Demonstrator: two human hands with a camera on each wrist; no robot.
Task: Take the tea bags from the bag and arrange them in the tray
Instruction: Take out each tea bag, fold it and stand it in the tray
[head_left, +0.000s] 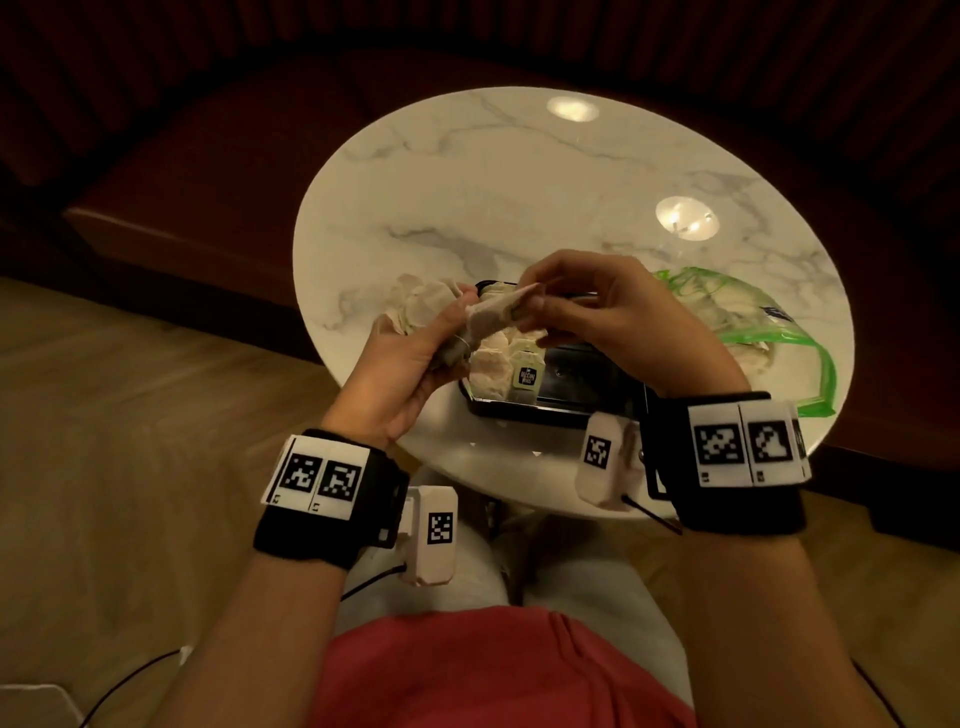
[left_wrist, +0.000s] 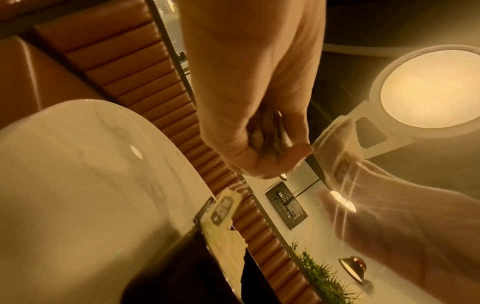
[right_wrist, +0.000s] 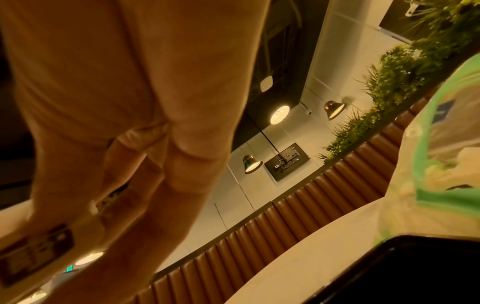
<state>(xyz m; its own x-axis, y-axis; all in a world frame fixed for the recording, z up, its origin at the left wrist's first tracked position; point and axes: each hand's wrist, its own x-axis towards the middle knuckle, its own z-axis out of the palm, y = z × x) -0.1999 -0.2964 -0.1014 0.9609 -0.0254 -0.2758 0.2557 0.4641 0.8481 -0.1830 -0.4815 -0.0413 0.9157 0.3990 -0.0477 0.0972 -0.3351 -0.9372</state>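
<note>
Over the black tray (head_left: 587, 402), both hands hold one pale tea bag (head_left: 493, 318). My left hand (head_left: 415, 358) grips its lower end with fingers curled round it. My right hand (head_left: 571, 306) pinches the upper end between thumb and fingertips. Several tea bags (head_left: 496, 366) lie in the tray's left part, one with a dark printed tag (head_left: 525, 375). The clear, green-edged bag (head_left: 753, 322) lies on the table to the right with more tea bags inside. In the left wrist view my left hand (left_wrist: 259, 127) is closed round bag material, near the blurred right hand (left_wrist: 389, 209).
A small heap of tea bags (head_left: 415, 304) sits on the round marble table (head_left: 519, 171) left of the tray. A brown padded bench (head_left: 208, 171) curves round the table's far side. The right half of the tray (right_wrist: 415, 271) shows bare black.
</note>
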